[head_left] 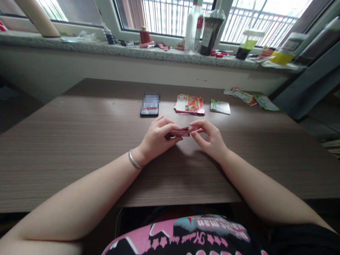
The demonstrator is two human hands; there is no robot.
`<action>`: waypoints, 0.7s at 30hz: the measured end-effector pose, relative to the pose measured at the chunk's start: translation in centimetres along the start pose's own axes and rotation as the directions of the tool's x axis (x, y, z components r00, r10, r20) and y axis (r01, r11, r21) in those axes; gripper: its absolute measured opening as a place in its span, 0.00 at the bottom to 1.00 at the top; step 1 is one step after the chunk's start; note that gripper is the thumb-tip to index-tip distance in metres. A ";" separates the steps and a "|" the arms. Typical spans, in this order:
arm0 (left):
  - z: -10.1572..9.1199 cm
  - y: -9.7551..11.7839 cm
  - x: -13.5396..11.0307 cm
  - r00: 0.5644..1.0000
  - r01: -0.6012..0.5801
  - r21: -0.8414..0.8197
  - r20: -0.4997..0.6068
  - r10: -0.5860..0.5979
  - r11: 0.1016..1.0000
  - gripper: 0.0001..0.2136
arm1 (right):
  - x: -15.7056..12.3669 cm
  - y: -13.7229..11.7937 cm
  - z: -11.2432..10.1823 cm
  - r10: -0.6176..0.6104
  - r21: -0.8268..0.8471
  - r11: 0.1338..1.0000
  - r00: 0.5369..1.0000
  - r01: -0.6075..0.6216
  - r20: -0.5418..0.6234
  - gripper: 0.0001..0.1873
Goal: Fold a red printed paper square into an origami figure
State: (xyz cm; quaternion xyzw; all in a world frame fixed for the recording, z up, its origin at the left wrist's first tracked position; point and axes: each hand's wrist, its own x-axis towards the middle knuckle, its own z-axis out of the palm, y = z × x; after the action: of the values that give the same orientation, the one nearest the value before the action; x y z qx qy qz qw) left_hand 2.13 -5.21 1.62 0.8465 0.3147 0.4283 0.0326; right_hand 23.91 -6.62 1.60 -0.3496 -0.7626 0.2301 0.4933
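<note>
My left hand (160, 132), with a silver bangle at its wrist, is closed around a small, flat pink and red packet (182, 132). The thumb lies below it and the fingers cover its top, so much of it is hidden. Right at the packet's free end is my right hand (208, 134), thumb and forefinger brought together in a pinch. What lies between those fingertips is too small to make out. Both hands are just above the table (92, 156). Beyond them lies a stack of red and white printed cards (190, 105).
A dark-edged phone (149, 108) lies left of the card stack. To the right are a small white and green stack (220, 106) and scattered green and red wrappers (245, 96). Bottles, a dark drink cup (211, 33) and small items line the stone windowsill (164, 54).
</note>
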 end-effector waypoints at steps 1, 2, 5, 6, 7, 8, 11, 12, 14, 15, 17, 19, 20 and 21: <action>0.0 0.0 0.0 0.999 0.013 -0.044 -0.036 -0.015 0.999 0.10 | 0.0 0.0 -0.1 -0.004 -0.017 1.000 1.000 0.004 0.028 0.11; 0.1 0.1 0.0 0.997 0.027 -0.086 -0.067 -0.033 0.996 0.09 | 0.1 0.0 -0.1 -0.009 -0.037 0.999 0.998 0.011 0.056 0.12; 0.2 0.3 0.1 0.990 0.058 -0.172 -0.116 -0.079 0.983 0.08 | 0.3 -0.1 0.0 -0.024 -0.104 0.994 0.994 0.035 0.105 0.11; 0.3 0.5 0.1 0.989 0.056 -0.188 -0.122 -0.080 0.981 0.07 | 0.4 -0.2 0.0 -0.029 -0.121 0.992 0.994 0.041 0.103 0.10; 0.3 0.6 0.1 0.989 0.052 -0.200 -0.123 -0.078 0.978 0.07 | 0.4 -0.2 0.1 -0.038 -0.131 0.990 0.995 0.050 0.091 0.09; 0.3 0.7 0.1 0.990 0.048 -0.208 -0.117 -0.074 0.977 0.06 | 0.5 -0.3 0.2 -0.051 -0.138 0.989 0.996 0.061 0.075 0.07; 0.2 1.0 0.2 0.994 0.057 -0.217 -0.075 -0.074 0.974 0.04 | 0.5 -0.6 0.3 -0.105 -0.151 0.983 0.994 0.106 0.016 0.04; 0.2 1.1 0.2 0.995 0.062 -0.214 -0.063 -0.077 0.975 0.03 | 0.5 -0.7 0.3 -0.119 -0.157 0.981 0.993 0.117 -0.001 0.03; 0.2 1.2 0.1 0.996 0.068 -0.196 -0.047 -0.078 0.978 0.03 | 0.5 -1.0 0.2 -0.135 -0.177 0.976 0.991 0.128 -0.026 0.03; 0.2 1.2 0.1 0.996 0.068 -0.183 -0.043 -0.077 0.981 0.03 | 0.5 -1.1 0.2 -0.139 -0.189 0.973 0.990 0.130 -0.036 0.02; 0.2 1.2 0.0 0.996 0.070 -0.154 -0.038 -0.077 0.986 0.04 | 0.4 -1.3 0.2 -0.146 -0.217 0.967 0.988 0.131 -0.057 0.02; 0.1 1.3 -0.1 0.995 0.085 -0.138 -0.038 -0.091 0.987 0.06 | 0.3 -1.3 0.2 -0.146 -0.248 0.961 0.986 0.123 -0.078 0.02; 0.0 1.3 -0.1 0.994 0.094 -0.135 -0.044 -0.100 0.986 0.07 | 0.3 -1.3 0.2 -0.144 -0.262 0.958 0.986 0.117 -0.085 0.02; -0.1 1.4 -0.1 0.993 0.100 -0.138 -0.053 -0.109 0.985 0.07 | 0.2 -1.3 0.2 -0.141 -0.275 0.955 0.986 0.112 -0.088 0.02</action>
State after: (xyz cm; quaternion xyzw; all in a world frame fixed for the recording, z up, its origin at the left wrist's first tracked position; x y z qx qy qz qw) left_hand 2.73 -6.40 2.07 0.8114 0.3298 0.4715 0.1026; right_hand 23.28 -7.28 2.55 -0.3756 -0.7800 0.0730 0.4951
